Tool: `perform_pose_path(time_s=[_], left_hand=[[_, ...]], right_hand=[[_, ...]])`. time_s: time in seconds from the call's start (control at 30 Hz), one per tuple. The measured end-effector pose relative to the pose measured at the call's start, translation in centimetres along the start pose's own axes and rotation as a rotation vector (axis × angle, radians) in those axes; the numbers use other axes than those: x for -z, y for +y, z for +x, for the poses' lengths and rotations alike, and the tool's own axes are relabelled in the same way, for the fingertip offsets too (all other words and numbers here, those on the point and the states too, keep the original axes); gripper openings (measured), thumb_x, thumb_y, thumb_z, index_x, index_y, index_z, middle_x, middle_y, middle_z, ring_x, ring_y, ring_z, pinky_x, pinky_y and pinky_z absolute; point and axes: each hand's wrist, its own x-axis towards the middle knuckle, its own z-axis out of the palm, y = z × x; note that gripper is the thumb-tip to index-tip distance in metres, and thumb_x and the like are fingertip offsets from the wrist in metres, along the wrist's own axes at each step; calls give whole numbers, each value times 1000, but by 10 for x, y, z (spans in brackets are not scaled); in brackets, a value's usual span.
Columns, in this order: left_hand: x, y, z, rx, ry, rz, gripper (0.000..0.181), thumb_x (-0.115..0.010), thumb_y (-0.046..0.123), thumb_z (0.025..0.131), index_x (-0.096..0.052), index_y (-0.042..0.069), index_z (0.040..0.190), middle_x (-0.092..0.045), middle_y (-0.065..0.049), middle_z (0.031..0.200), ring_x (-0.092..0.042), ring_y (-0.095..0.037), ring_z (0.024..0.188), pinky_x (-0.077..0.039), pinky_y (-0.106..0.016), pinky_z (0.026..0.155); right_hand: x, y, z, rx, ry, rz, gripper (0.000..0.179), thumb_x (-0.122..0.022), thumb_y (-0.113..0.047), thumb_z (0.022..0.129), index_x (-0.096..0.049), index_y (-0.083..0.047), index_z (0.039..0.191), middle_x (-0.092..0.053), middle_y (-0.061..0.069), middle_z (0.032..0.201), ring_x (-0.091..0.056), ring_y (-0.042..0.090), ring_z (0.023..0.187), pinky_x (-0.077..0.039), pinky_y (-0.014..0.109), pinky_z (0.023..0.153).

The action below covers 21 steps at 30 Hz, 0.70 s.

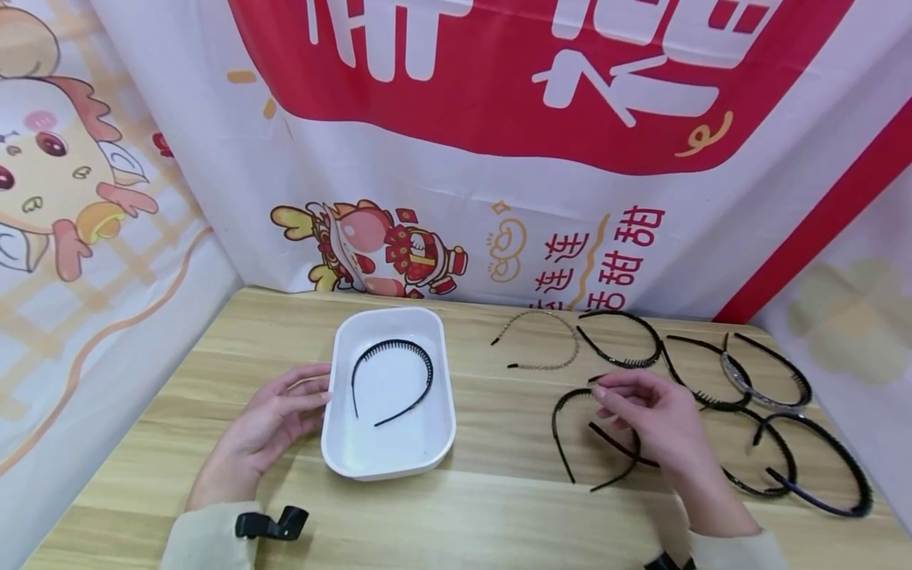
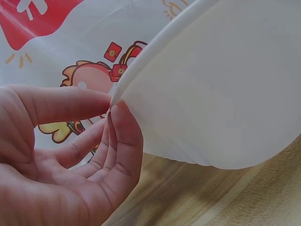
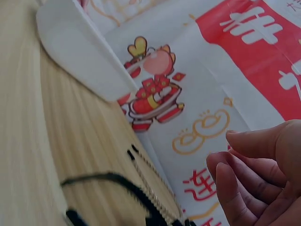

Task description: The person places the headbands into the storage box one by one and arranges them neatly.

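A white plastic basin (image 1: 388, 467) lies left of centre, with a black toothed headband (image 1: 394, 343) inside. My left hand (image 1: 288, 412) is at the basin's left side. In the left wrist view, the thumb and fingers of that hand (image 2: 101, 136) pinch the basin's rim (image 2: 141, 61). Over the headbands on the right, my right hand (image 1: 644, 412) hovers with loosely bent fingers. Nothing shows between its fingertips (image 3: 228, 136) in the right wrist view. Below it are a black headband (image 1: 563, 443) and another dark headband (image 1: 606, 440), partly hidden by the hand.
A thin beaded headband (image 1: 545, 366) and a black headband (image 1: 655, 336) lie toward the back. Several more overlap at the right, among them a sparkly headband (image 1: 734, 372) and a dark blue one (image 1: 848, 507). A printed cloth (image 1: 427, 174) hangs behind the wooden table (image 1: 499, 514).
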Motion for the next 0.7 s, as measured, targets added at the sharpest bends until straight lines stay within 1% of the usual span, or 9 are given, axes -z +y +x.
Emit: perform_pose_path(time_s=[0.13, 0.27, 0.43, 0.53, 0.6, 0.7], left_hand=[[0, 0, 1, 2, 0, 3, 38, -66, -2, 101, -67, 22, 131, -76, 4, 118, -74, -13, 109, -63, -33, 93], [1, -1, 1, -2, -4, 1, 38, -66, -2, 101, -68, 22, 131, -76, 4, 117, -74, -13, 109, -63, -33, 93], [1, -1, 0, -3, -11, 2, 39, -66, -2, 101, -67, 22, 131, -76, 4, 119, -74, -14, 110, -63, -34, 94], [0, -1, -1, -2, -5, -5, 39, -66, -2, 101, -67, 22, 131, -76, 3, 118, -74, -14, 110, -63, -34, 95], [0, -1, -1, -6, -4, -10, 39, -66, -3, 101, -67, 22, 130, -76, 3, 118, -74, -14, 110, -63, -34, 94], [-2, -1, -1, -13, -6, -19, 38, -65, -4, 101, -68, 21, 129, -76, 2, 117, -74, -14, 109, -63, -34, 94]], right_hand=[[17, 13, -4, -19, 27, -15, 30, -83, -24, 97, -75, -5, 120, -80, -6, 95, -77, 13, 82, -67, 33, 73], [33, 23, -8, -74, 44, -25, 25, -83, -26, 97, -77, -13, 118, -80, -9, 95, -76, 12, 84, -66, 32, 72], [51, 34, -15, -120, 73, -65, 27, -83, -31, 97, -78, -15, 118, -80, -12, 94, -77, 10, 84, -66, 31, 72], [59, 43, -20, -154, 95, -77, 28, -84, -31, 96, -78, -15, 118, -80, -13, 94, -77, 10, 83, -66, 30, 72], [65, 49, -24, -184, 101, -66, 26, -85, -29, 95, -78, -16, 117, -80, -13, 94, -77, 10, 83, -66, 30, 73], [72, 59, -29, -220, 112, -68, 30, -85, -28, 95, -77, -13, 119, -81, -12, 94, -77, 10, 83, -66, 30, 73]])
